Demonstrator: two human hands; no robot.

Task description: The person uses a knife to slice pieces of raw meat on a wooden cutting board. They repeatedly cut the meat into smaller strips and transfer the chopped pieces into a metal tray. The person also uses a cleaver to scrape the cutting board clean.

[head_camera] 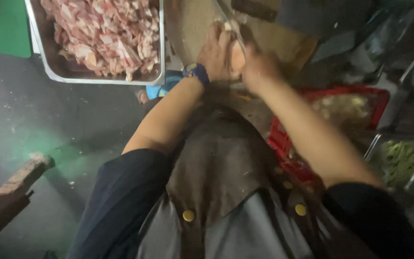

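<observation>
A steel tray (53,67) heaped with cut pieces of raw meat (106,33) sat at the upper left, its near corner hanging over the dark floor (34,120). Just right of it lay the wooden cutting board (192,24), and over the board's near edge the two hands met. The left hand (215,52), with a blue watch (196,72) on its wrist, was curled down over a pale piece of meat (237,57), pressing it against the board. The right hand (257,64) touched the left one and was clenched around the handle of a knife (235,33), whose thin blade ran up and away between the two hands; the grip itself was blurred. The meat piece lay squeezed between both hands, mostly hidden by them. Further right, a red basket (283,144) stood near the right forearm, and a steel tray of green vegetables (401,160) lay beyond it, crowding that side. The floor on the left gave open room.
</observation>
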